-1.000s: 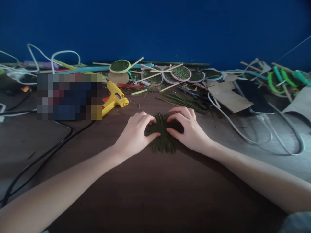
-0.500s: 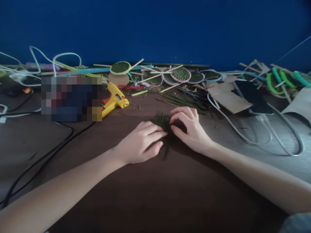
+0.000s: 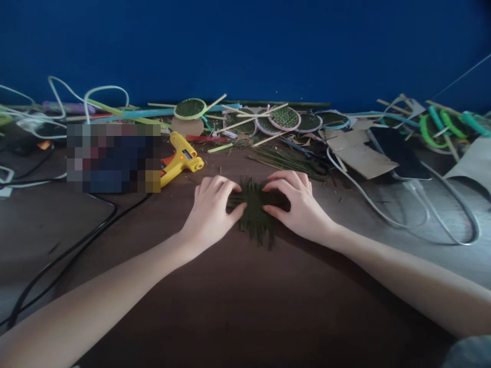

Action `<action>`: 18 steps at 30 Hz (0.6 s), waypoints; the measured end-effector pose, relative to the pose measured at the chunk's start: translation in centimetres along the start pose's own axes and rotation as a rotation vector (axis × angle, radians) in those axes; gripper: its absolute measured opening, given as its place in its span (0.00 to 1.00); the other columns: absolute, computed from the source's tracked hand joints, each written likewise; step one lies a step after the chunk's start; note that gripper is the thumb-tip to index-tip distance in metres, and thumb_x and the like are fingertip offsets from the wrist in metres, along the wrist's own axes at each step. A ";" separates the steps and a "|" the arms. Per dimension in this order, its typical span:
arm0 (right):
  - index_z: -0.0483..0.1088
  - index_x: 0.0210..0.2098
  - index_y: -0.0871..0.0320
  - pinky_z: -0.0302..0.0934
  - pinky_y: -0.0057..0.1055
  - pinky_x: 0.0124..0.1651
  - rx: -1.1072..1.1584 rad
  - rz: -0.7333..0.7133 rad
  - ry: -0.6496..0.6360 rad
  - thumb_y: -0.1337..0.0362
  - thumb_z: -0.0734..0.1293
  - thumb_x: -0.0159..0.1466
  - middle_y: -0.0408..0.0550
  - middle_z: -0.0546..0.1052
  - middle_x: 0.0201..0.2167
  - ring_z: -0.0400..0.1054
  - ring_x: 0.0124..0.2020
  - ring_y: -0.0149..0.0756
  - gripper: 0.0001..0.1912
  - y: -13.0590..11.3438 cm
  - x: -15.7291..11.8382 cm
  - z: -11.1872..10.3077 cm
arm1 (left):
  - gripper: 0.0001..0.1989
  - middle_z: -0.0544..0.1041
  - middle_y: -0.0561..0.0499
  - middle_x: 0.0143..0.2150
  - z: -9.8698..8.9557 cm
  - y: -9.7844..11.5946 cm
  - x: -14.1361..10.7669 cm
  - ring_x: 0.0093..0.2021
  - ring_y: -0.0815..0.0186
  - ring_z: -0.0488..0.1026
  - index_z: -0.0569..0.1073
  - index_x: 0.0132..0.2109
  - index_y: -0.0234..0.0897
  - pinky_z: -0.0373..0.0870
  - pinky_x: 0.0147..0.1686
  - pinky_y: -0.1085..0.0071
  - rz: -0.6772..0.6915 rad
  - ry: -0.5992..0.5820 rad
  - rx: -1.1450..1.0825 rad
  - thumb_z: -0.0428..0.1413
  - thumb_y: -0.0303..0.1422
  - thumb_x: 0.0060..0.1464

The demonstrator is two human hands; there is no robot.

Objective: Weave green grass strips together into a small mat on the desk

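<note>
A small woven mat of dark green leaf strips (image 3: 256,204) lies on the brown table, its loose strip ends sticking out at the top and bottom. My left hand (image 3: 213,204) is at its left edge, fingers curled and thumb tip at the weave, with strip ends running beneath the palm. On the opposite edge, my right hand (image 3: 297,199) grips with bent fingers and thumb. The strips under both hands are partly hidden.
A yellow glue gun (image 3: 182,159) lies behind my left hand, near a blurred-out patch. Loose green strips (image 3: 286,159) lie beyond the mat. Several round woven discs with coloured rims (image 3: 285,117) line the blue wall. At right are cardboard (image 3: 362,153) and a phone (image 3: 399,153) with a cable.
My left hand has moved left and back from over the weave to its left edge, uncovering the middle. My right hand has shifted slightly left.
</note>
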State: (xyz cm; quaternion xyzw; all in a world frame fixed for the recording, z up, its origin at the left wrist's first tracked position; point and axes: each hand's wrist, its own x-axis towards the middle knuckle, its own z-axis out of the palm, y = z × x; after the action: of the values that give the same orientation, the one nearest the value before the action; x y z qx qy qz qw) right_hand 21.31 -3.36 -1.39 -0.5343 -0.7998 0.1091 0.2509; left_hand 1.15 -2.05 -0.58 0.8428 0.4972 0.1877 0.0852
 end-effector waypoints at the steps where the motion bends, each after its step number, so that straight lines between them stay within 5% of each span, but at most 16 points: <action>1: 0.66 0.39 0.55 0.53 0.47 0.52 -0.003 0.000 -0.006 0.62 0.66 0.57 0.51 0.66 0.48 0.56 0.52 0.47 0.11 0.0 0.0 0.0 | 0.08 0.68 0.48 0.39 0.0 0.0 0.0 0.44 0.58 0.62 0.66 0.39 0.36 0.61 0.44 0.59 0.002 0.002 0.000 0.55 0.33 0.52; 18: 0.67 0.37 0.55 0.52 0.48 0.52 0.023 0.003 -0.018 0.63 0.65 0.56 0.51 0.67 0.48 0.56 0.52 0.47 0.08 -0.2 0.1 -0.2 | 0.07 0.68 0.48 0.39 0.1 -0.1 0.0 0.44 0.58 0.62 0.67 0.39 0.37 0.61 0.44 0.60 0.010 -0.006 0.006 0.55 0.32 0.52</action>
State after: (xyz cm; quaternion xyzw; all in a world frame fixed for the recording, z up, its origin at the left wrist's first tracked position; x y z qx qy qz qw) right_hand 21.20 -3.37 -1.11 -0.5317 -0.7998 0.1236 0.2498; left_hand 1.11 -2.02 -0.68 0.8460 0.4934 0.1838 0.0832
